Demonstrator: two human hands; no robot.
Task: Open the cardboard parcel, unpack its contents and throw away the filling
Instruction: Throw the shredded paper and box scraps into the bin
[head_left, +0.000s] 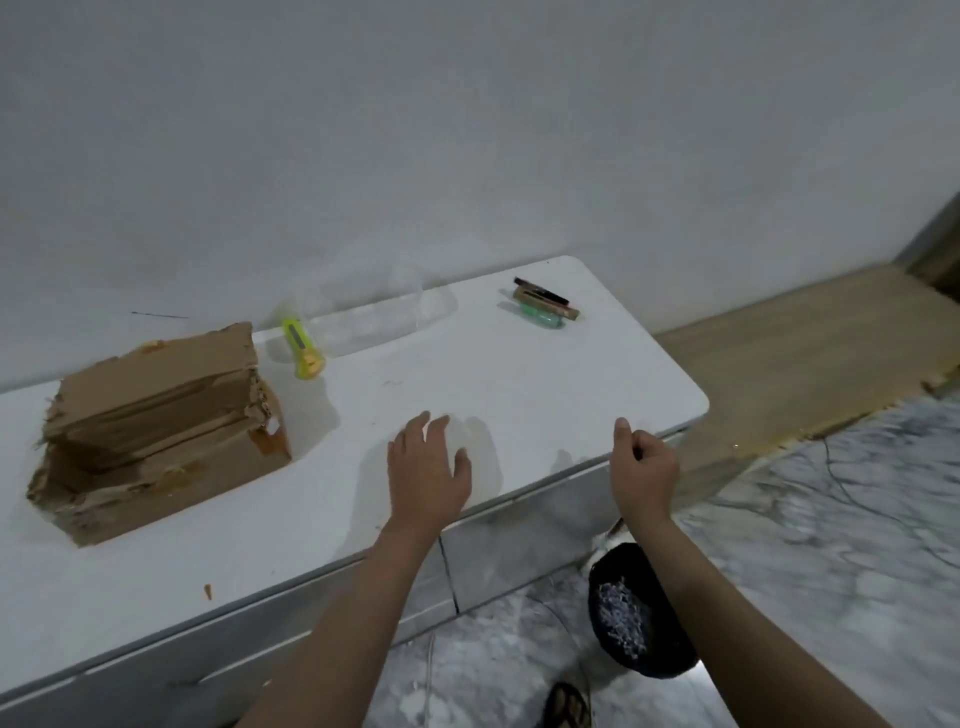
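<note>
A torn brown cardboard parcel (156, 431) lies on the left of the white table (519, 374), its flaps ragged and folded over. My left hand (428, 467) hovers over the table's front middle with fingers spread and holds nothing. My right hand (641, 467) is at the table's front right edge, fingers loosely curled, empty. Small unpacked items (545, 306), dark and tan sticks on something green, lie at the far right. On the floor a black bin (636, 618) contains white shredded filling (621, 621).
A yellow-green utility knife (303, 348) lies behind the parcel near the wall. Clear plastic wrapping (384, 322) sits beside it. A wooden ledge (805, 353) runs right of the table. Marble floor below, with a sandalled foot (569, 706) at the bottom edge.
</note>
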